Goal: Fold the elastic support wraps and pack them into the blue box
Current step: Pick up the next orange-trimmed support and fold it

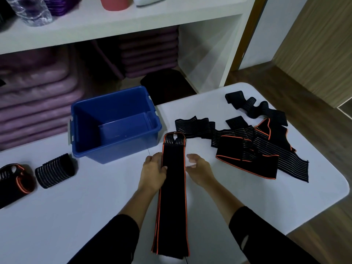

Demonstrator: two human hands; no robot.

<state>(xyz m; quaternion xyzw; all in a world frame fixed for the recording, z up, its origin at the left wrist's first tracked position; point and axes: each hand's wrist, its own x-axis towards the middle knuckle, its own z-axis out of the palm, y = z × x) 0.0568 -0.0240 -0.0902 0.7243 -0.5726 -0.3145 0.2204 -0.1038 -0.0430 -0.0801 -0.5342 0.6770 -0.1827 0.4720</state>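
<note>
wrap (174, 187): lay long and flat on the surface (76, 216), far end just beside the blue box (118, 151) | handling: soft, light, stretchy (best taken by one end) | left hand (153, 169): grip pinched its edge | right hand (198, 168): loose, held nothing | fingertips blurred, near end unclear

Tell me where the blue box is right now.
In the head view the blue box stands left of centre on the white table, between the two folded wraps on its left and the long orange-edged wrap on its right.
</note>
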